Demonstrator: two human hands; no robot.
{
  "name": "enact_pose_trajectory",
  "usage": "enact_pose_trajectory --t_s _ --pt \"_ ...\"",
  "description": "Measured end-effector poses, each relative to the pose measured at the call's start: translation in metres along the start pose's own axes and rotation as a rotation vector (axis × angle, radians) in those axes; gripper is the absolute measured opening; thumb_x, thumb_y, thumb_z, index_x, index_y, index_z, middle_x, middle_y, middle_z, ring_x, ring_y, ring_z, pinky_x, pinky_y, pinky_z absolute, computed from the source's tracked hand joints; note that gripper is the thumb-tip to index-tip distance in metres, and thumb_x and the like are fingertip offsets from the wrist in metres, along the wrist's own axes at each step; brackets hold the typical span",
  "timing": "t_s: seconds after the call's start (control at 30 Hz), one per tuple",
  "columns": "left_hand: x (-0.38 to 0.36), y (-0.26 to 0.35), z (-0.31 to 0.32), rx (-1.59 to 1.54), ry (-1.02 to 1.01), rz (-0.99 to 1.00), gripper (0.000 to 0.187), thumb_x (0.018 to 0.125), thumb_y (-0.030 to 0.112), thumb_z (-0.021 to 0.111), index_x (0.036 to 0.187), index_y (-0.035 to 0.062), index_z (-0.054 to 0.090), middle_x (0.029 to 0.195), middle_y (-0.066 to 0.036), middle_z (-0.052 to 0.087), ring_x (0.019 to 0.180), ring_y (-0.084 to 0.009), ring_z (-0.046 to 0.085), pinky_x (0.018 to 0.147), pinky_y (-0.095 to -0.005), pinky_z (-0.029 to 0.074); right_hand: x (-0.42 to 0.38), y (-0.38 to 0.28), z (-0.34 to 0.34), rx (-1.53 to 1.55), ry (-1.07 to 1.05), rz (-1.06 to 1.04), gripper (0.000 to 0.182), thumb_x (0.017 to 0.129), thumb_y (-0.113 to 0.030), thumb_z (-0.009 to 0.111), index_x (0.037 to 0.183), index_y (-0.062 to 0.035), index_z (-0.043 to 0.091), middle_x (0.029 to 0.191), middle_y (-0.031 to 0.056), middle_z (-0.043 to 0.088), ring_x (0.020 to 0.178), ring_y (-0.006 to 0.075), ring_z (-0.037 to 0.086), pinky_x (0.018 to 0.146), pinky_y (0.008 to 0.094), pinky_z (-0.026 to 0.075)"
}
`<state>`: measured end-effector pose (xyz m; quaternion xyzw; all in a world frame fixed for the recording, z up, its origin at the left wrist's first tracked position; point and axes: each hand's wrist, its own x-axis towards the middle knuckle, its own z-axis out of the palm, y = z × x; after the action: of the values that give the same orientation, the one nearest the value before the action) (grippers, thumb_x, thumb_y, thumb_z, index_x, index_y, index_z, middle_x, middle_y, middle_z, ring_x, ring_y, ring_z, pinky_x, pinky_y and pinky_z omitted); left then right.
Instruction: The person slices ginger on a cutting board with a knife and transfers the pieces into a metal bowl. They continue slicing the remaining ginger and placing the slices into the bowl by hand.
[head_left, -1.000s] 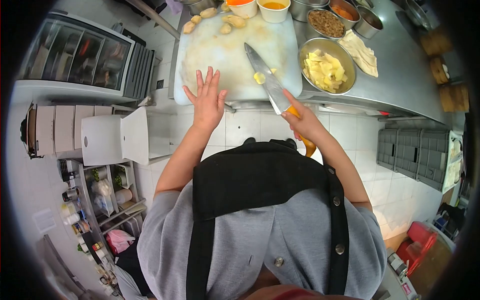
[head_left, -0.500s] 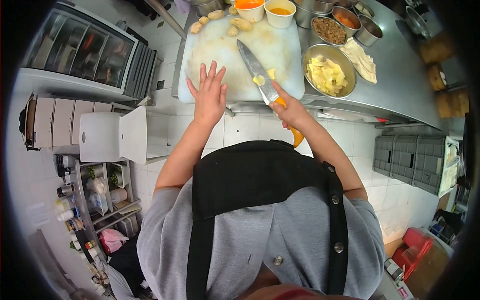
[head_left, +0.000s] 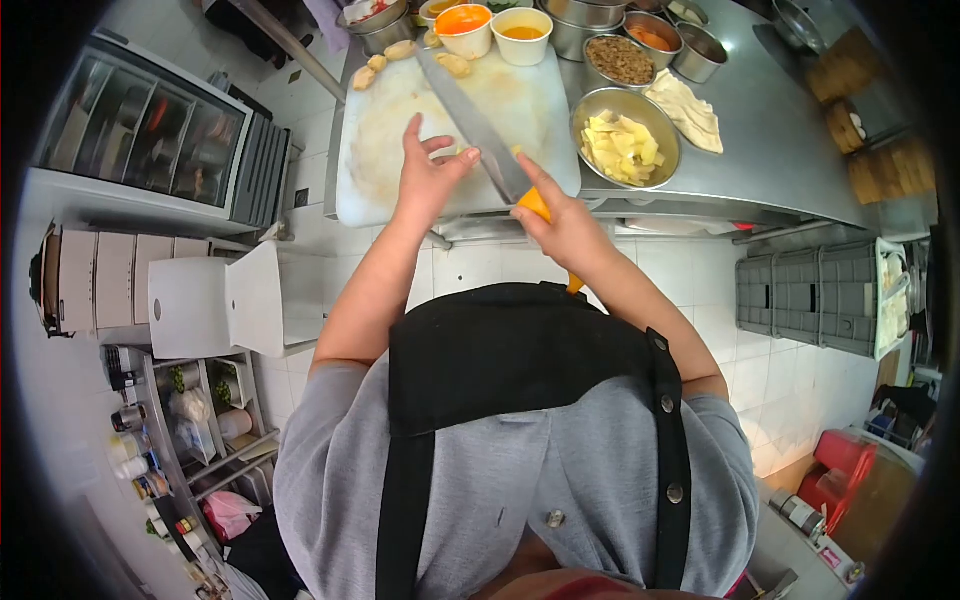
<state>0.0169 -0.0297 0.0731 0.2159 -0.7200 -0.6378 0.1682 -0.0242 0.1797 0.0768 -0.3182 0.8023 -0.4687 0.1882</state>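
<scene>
My right hand (head_left: pixel 565 230) is wrapped round the orange handle of a large kitchen knife (head_left: pixel 470 117), its blade slanting up and left over the white cutting board (head_left: pixel 375 165). At the blade's left edge is my left hand (head_left: pixel 432 175), fingers apart and thumb tip close to the metal. A small yellow slice (head_left: pixel 517 150) shows beside the blade, partly hidden by it. Several knobs of ginger (head_left: pixel 453 65) lie along the board's far edge. To the right, a metal bowl (head_left: pixel 672 150) contains pale yellow slices (head_left: pixel 622 148).
White tubs of orange sauce (head_left: pixel 464 30) and yellow liquid (head_left: pixel 523 36) stand at the board's far edge. Beyond the bowl are a tin of brown mince (head_left: pixel 620 62), other metal containers and a cream cloth (head_left: pixel 686 110). A grey crate (head_left: pixel 815 298) sits below on the right.
My left hand has moved right and curled slightly toward the blade. The knife has shifted up and left across the board, and the view has shifted a little.
</scene>
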Motion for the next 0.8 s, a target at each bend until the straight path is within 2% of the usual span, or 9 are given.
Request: enact_pose_trajectory --t_s 0.1,0.17,0.27,0.33,0.37,0.47,0.57,0.67,0.8 --pt "0.025 -0.007 0.004 -0.190 -0.214 -0.094 0.069 0.089 0.014 0.072 0.143 -0.0031 0.033 0.100 -0.010 0.062 0.087 -0.0174 0.063 0.080 -0.0326 0.054 -0.007 -0.015 -0.024 0.051 0.018 0.185 0.066 0.091 -0.022 0.067 0.149 -0.0201 0.036 0.094 0.0245 0.067 0.088 0.0417 0.066 0.082 0.0416 0.052" --pt "0.044 -0.018 0.009 -0.125 -0.261 -0.098 0.057 0.090 0.015 0.071 0.137 -0.0005 0.045 0.096 -0.010 0.065 0.087 -0.0211 0.065 0.081 -0.0348 0.054 -0.011 -0.004 -0.033 0.036 0.182 0.020 0.067 0.090 -0.021 0.068 0.149 -0.0183 0.036 0.098 0.0244 0.068 0.088 0.0411 0.067 0.081 0.0414 0.052" --pt "0.080 -0.037 0.020 0.755 -0.345 0.068 0.043 0.085 0.024 0.075 0.119 0.0031 0.059 0.103 -0.014 0.065 0.089 -0.0296 0.066 0.082 -0.0366 0.053 -0.022 -0.001 -0.056 0.093 0.290 0.060 0.065 0.091 -0.017 0.068 0.148 -0.0137 0.038 0.095 0.0138 0.067 0.067 0.0253 0.065 0.064 0.0345 0.054" --pt "0.067 -0.032 0.032 0.911 -0.314 0.132 0.042 0.081 0.028 0.077 0.112 0.0044 0.061 0.103 -0.016 0.066 0.090 -0.0341 0.065 0.081 -0.0373 0.052 -0.033 -0.007 -0.069 0.226 0.314 0.177 0.064 0.091 -0.014 0.067 0.148 -0.0126 0.038 0.089 0.0073 0.064 0.058 0.0154 0.058 0.055 0.0298 0.051" --pt "0.062 -0.029 0.037 0.988 -0.296 0.163 0.042 0.079 0.031 0.079 0.108 0.0050 0.062 0.103 -0.017 0.066 0.091 -0.0363 0.065 0.081 -0.0377 0.052 -0.038 -0.007 -0.071 0.292 0.358 0.167 0.063 0.091 -0.012 0.065 0.148 -0.0131 0.038 0.081 0.0010 0.056 0.054 0.0064 0.045 0.047 0.0236 0.044" --pt "0.070 -0.028 0.041 1.052 -0.432 0.116 0.047 0.074 0.034 0.083 0.102 0.0050 0.061 0.097 -0.014 0.067 0.089 -0.0338 0.064 0.079 -0.0370 0.051 -0.052 0.001 -0.081 0.321 0.413 0.202 0.063 0.091 -0.010 0.065 0.148 -0.0137 0.039 0.078 0.0005 0.056 0.052 0.0070 0.044 0.047 0.0235 0.043" --pt "0.075 -0.017 0.042 0.950 -0.513 -0.001 0.044 0.076 0.031 0.083 0.106 0.0067 0.060 0.091 -0.008 0.067 0.083 -0.0245 0.064 0.074 -0.0329 0.051 -0.066 0.007 -0.088 0.358 0.481 0.217 0.061 0.092 -0.009 0.064 0.147 -0.0100 0.039 0.079 0.0003 0.055 0.052 0.0061 0.044 0.045 0.0224 0.041" --pt "0.076 -0.016 0.048 0.480 -0.567 0.022 0.032 0.083 0.027 0.078 0.105 0.0098 0.061 0.090 -0.001 0.066 0.079 -0.0115 0.060 0.069 -0.0254 0.048 -0.076 0.011 -0.097 0.360 0.532 0.245 0.060 0.093 -0.008 0.063 0.146 -0.0048 0.038 0.076 0.0007 0.054 0.050 0.0057 0.045 0.043 0.0214 0.040" --pt "0.070 0.021 0.069 0.085 -0.733 -0.119 0.018 0.091 0.023 0.070 0.104 0.0138 0.063 0.091 0.005 0.066 0.077 -0.0027 0.058 0.064 -0.0195 0.044 -0.082 0.017 -0.108 0.390 0.583 0.214 0.059 0.094 -0.008 0.062 0.147 -0.0016 0.036 0.072 0.0012 0.053 0.047 0.0065 0.046 0.042 0.0209 0.038"
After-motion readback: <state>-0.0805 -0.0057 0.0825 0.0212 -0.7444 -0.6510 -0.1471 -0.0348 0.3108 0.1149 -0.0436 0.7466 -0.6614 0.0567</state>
